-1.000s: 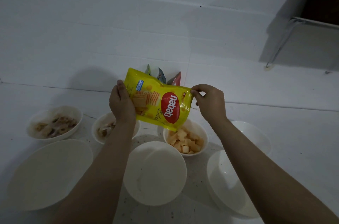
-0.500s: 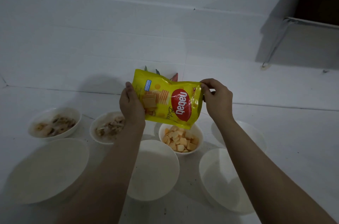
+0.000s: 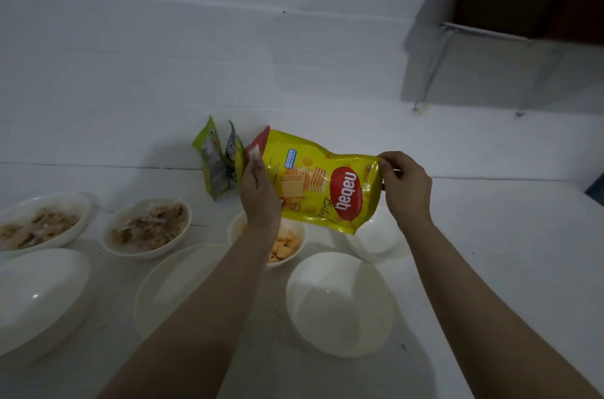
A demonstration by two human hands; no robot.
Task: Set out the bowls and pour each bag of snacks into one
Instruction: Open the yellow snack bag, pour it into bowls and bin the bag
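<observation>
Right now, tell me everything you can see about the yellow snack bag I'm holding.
The yellow Nabati bag is glossy plastic with a red oval logo and pictured wafers. It is held sideways in the air above the bowl of orange wafer cubes. The left hand grips one end; the right hand's fingers pinch the other.

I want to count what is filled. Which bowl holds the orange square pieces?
The small bowl in the middle of the far row, partly behind the left forearm. The two bowls left of it hold brownish snacks.
</observation>
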